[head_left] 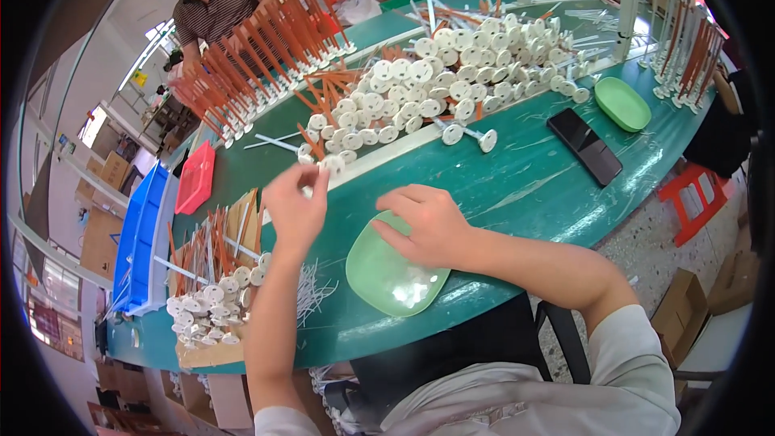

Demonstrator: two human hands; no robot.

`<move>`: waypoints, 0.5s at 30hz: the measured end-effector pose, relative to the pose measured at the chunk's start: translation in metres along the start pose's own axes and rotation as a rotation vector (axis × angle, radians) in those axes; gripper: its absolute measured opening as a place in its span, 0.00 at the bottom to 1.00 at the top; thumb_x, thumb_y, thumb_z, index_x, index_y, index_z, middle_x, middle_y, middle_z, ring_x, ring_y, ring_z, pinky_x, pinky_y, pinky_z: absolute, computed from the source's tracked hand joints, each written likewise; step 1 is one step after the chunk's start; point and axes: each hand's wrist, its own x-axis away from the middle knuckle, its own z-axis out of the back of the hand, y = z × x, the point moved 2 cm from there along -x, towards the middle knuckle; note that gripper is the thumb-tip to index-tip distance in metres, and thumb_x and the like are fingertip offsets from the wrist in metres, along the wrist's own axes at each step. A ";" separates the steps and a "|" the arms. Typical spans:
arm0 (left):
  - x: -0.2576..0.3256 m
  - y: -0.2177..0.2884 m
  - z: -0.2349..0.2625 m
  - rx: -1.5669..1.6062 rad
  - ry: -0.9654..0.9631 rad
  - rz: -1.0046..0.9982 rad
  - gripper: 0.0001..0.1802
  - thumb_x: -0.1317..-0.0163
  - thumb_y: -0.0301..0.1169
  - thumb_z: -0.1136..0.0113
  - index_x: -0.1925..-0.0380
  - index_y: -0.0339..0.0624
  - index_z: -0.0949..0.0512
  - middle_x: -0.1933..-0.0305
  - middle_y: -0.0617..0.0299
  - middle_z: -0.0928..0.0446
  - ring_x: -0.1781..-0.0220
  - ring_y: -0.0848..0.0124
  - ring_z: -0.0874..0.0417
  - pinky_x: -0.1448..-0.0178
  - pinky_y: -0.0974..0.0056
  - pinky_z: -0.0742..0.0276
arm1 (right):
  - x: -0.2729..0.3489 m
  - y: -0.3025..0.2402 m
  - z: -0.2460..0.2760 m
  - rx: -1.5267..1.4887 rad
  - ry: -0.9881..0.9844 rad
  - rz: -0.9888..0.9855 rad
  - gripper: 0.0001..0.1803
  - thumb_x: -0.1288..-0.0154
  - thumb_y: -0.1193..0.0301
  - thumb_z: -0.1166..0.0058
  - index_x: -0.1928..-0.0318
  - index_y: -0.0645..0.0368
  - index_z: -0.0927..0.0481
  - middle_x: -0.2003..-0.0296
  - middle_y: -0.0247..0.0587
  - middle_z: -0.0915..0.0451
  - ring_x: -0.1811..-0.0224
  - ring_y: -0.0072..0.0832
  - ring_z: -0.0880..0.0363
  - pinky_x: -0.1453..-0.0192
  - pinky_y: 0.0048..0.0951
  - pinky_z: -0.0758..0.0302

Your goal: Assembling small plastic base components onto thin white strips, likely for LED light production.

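Near the front of the pile, my left hand [297, 203] is raised with thumb and forefinger pinched at a white disc-ended stick [332, 165]. The disc is blurred, and its stick is mostly hidden. My right hand [429, 224] hovers over the far rim of a pale green plastic dish [397, 276], fingers curved and thumb apart, with nothing visible between them. Ahead lies a big heap of white disc-ended sticks [420, 73]. Two of these sticks lie loose on the green table [492, 194], ahead and right of my right hand.
At left, a cardboard sheet [210, 355] bears more disc-ended sticks beside thin white strips [316, 291]. Beyond are a blue bin [139, 234] and a red tray [194, 178]. Brown sticks stand in rows [258, 52] before a co-worker [214, 0]. A phone [584, 145] and second green dish [622, 103] lie right.
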 end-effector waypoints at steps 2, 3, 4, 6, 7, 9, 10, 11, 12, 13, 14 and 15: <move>0.027 0.027 0.008 0.112 0.047 0.047 0.06 0.42 0.26 0.31 0.68 0.34 0.17 0.73 0.62 0.18 0.72 0.78 0.22 0.66 0.71 0.27 | -0.002 -0.002 0.003 -0.048 -0.004 -0.085 0.13 0.43 0.69 0.32 0.60 0.60 0.19 0.66 0.43 0.17 0.67 0.35 0.16 0.67 0.31 0.19; 0.040 0.037 0.010 0.155 0.060 0.070 0.06 0.41 0.25 0.31 0.68 0.33 0.17 0.72 0.62 0.18 0.71 0.79 0.22 0.65 0.72 0.27 | -0.002 -0.005 0.003 -0.115 -0.014 -0.182 0.16 0.42 0.68 0.32 0.56 0.61 0.20 0.62 0.45 0.17 0.65 0.35 0.15 0.65 0.31 0.18; 0.050 0.042 0.012 0.202 0.062 0.084 0.06 0.41 0.25 0.32 0.68 0.32 0.17 0.71 0.61 0.17 0.70 0.79 0.22 0.65 0.73 0.27 | -0.004 -0.009 0.001 -0.108 -0.011 -0.169 0.16 0.42 0.68 0.32 0.56 0.61 0.20 0.62 0.45 0.17 0.65 0.35 0.15 0.65 0.31 0.18; 0.067 0.048 0.015 0.283 0.060 0.102 0.05 0.41 0.22 0.32 0.66 0.30 0.17 0.68 0.60 0.16 0.68 0.79 0.20 0.62 0.73 0.25 | -0.003 -0.014 -0.002 -0.298 -0.048 -0.244 0.17 0.40 0.69 0.32 0.54 0.63 0.20 0.60 0.45 0.16 0.62 0.34 0.15 0.62 0.31 0.16; 0.072 0.050 0.012 0.292 0.071 0.104 0.05 0.41 0.22 0.32 0.66 0.30 0.17 0.68 0.60 0.16 0.68 0.79 0.20 0.62 0.73 0.25 | -0.003 -0.014 -0.003 -0.289 -0.057 -0.237 0.17 0.40 0.69 0.32 0.54 0.63 0.20 0.60 0.45 0.16 0.62 0.34 0.15 0.62 0.31 0.16; 0.079 0.052 0.006 0.387 0.155 0.050 0.05 0.44 0.23 0.31 0.68 0.33 0.16 0.72 0.56 0.16 0.71 0.73 0.16 0.63 0.70 0.22 | -0.001 -0.013 -0.005 -0.326 -0.034 -0.155 0.15 0.39 0.72 0.35 0.53 0.63 0.20 0.61 0.45 0.16 0.63 0.34 0.15 0.64 0.33 0.18; 0.083 0.050 0.008 0.394 0.143 0.062 0.05 0.45 0.22 0.32 0.68 0.33 0.16 0.71 0.55 0.16 0.70 0.72 0.15 0.62 0.70 0.21 | -0.001 -0.013 -0.008 -0.331 -0.044 -0.147 0.15 0.39 0.72 0.35 0.53 0.63 0.20 0.61 0.45 0.16 0.63 0.34 0.15 0.64 0.33 0.18; 0.085 0.050 0.009 0.388 0.154 0.070 0.05 0.45 0.22 0.32 0.68 0.33 0.16 0.71 0.55 0.16 0.70 0.72 0.15 0.62 0.70 0.21 | 0.000 -0.011 -0.006 -0.306 -0.032 -0.119 0.14 0.40 0.74 0.35 0.54 0.64 0.19 0.59 0.46 0.16 0.62 0.33 0.15 0.63 0.31 0.17; 0.086 0.052 0.006 0.426 0.105 0.070 0.06 0.45 0.21 0.32 0.67 0.32 0.17 0.70 0.55 0.15 0.69 0.72 0.15 0.61 0.70 0.21 | 0.001 -0.009 -0.004 -0.285 -0.020 -0.094 0.12 0.41 0.77 0.35 0.56 0.64 0.17 0.57 0.47 0.16 0.61 0.33 0.14 0.62 0.30 0.17; 0.087 0.052 0.007 0.458 0.054 0.072 0.07 0.46 0.20 0.31 0.66 0.32 0.17 0.69 0.55 0.15 0.68 0.72 0.15 0.61 0.69 0.20 | 0.000 -0.010 -0.004 -0.302 -0.032 -0.091 0.12 0.41 0.77 0.35 0.56 0.64 0.17 0.57 0.47 0.16 0.61 0.33 0.14 0.62 0.30 0.17; 0.092 0.049 0.005 0.580 -0.020 0.115 0.11 0.44 0.20 0.32 0.60 0.32 0.20 0.65 0.55 0.15 0.64 0.73 0.14 0.56 0.69 0.20 | -0.001 -0.012 -0.002 -0.236 -0.030 -0.018 0.12 0.43 0.79 0.35 0.56 0.63 0.17 0.59 0.46 0.16 0.62 0.34 0.15 0.62 0.30 0.17; 0.095 0.048 0.005 0.570 -0.009 0.135 0.11 0.44 0.20 0.32 0.60 0.32 0.20 0.65 0.55 0.15 0.64 0.73 0.14 0.56 0.69 0.20 | -0.002 -0.014 0.000 -0.172 -0.028 0.053 0.12 0.44 0.80 0.35 0.57 0.63 0.16 0.61 0.44 0.15 0.63 0.35 0.15 0.63 0.31 0.18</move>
